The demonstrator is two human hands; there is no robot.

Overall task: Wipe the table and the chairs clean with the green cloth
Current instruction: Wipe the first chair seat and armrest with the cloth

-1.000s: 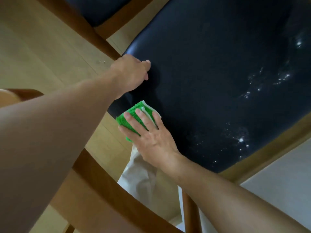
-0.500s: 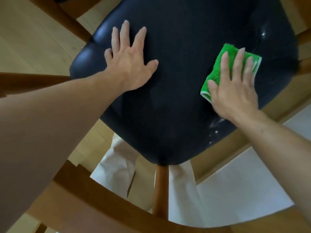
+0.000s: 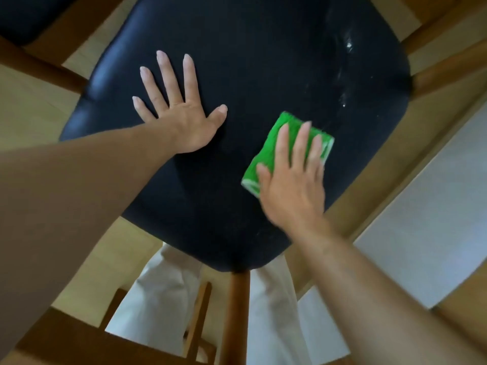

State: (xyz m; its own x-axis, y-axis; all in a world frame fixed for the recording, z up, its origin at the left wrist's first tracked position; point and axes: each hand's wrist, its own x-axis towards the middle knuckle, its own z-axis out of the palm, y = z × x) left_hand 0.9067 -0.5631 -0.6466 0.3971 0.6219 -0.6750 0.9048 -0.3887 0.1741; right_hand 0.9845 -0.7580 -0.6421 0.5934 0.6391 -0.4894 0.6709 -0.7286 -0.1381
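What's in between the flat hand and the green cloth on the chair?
Nothing but bare black chair seat. In the head view, the left hand lies flat on it, and the right hand presses the green cloth down beside it.

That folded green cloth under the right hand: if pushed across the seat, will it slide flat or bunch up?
The green cloth looks soft and folded, so it is probably floppy and could unfold if lifted by one corner. The right hand lies flat across it, which likely keeps it from bunching. The black chair seat looks smooth and glossy, so it should glide.
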